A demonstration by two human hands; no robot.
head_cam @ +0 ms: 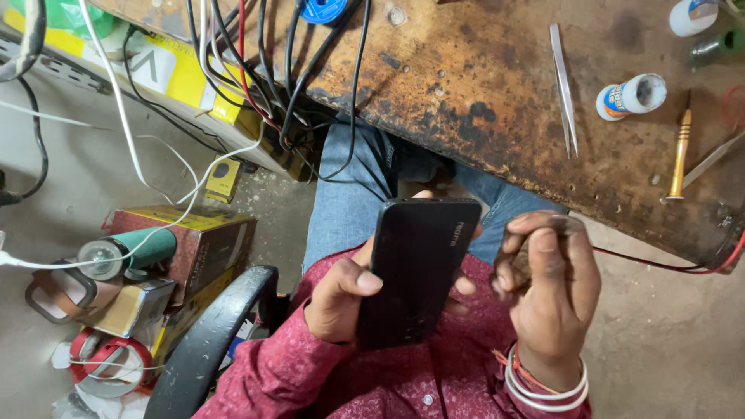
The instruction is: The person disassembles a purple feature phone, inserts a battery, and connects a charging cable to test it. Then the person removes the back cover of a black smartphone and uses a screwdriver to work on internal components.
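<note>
Hands first: the left hand [341,299] clasps a black phone [415,268], back panel up, over the lap, thumb pressed on its edge. The right hand [547,291], wrist ringed with bangles [543,384], hovers just beside the phone's right edge, fingers curled as if pinching something too small to make out. It looks like the inspection stage of a repair; any next move would call for a fine tool. Beyond, on the stained bench [466,93], lie tweezers [564,89], a screwdriver [680,155] and a glue bottle [632,96], with cables [264,70] trailing off its near edge.
</note>
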